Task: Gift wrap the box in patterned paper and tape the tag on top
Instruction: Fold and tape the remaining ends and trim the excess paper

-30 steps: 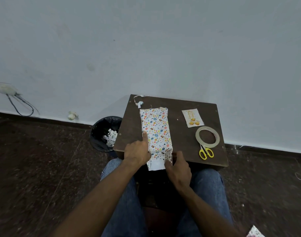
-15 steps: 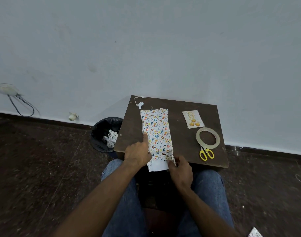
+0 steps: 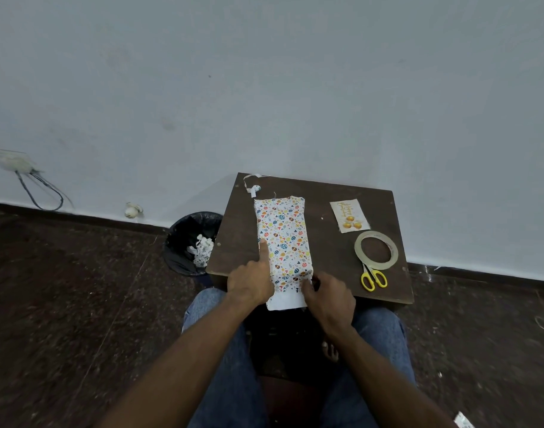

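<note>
The box wrapped in patterned paper lies lengthwise on the small dark wooden table. A white flap of paper sticks out at its near end. My left hand rests at the box's left side, index finger stretched along the left edge. My right hand pinches the paper at the near right corner. The gift tag with gold dots lies to the right of the box.
A tape roll and yellow scissors lie at the table's right side. Paper scraps sit at the far left corner. A black bin with scraps stands left of the table. My knees are under the near edge.
My right hand has moved from the table's near edge in to the box's near right corner and taken hold of the paper there. The left hand stayed in place.
</note>
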Demonstrator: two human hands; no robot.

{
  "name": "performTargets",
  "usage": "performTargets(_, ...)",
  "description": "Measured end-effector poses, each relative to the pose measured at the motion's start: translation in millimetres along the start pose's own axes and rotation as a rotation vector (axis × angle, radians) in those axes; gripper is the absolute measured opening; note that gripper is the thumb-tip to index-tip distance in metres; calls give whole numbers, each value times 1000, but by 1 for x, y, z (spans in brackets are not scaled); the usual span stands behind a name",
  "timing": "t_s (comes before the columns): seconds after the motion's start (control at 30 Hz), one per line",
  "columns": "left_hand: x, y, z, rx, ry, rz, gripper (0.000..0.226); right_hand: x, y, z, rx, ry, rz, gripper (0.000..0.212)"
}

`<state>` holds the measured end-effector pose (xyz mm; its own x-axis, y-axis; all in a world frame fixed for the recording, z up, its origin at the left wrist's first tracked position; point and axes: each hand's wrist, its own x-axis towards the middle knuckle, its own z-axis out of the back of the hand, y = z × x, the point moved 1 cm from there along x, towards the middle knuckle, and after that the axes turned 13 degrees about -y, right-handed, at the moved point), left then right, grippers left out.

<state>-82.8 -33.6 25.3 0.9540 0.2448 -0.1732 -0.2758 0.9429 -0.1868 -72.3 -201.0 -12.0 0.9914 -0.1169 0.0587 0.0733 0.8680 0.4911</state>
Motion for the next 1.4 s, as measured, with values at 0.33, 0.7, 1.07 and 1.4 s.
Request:
performTargets(0.33, -5, -5, -3, -129, -25, 129, 93, 6, 1, -6, -71, 7, 44, 39)
performTargets(0.7, -6, -3, -8, -140, -51, 140, 90, -11, 1, -4, 184, 0, -190, 19)
performTargets(1.07, 9, 30, -14, -457, 181, 46, 105, -7, -14, -4, 374, 30, -175, 18)
performTargets(1.4, -3, 15, -16, -318, -2, 95, 92, 0, -8, -3, 199, 16, -149, 17)
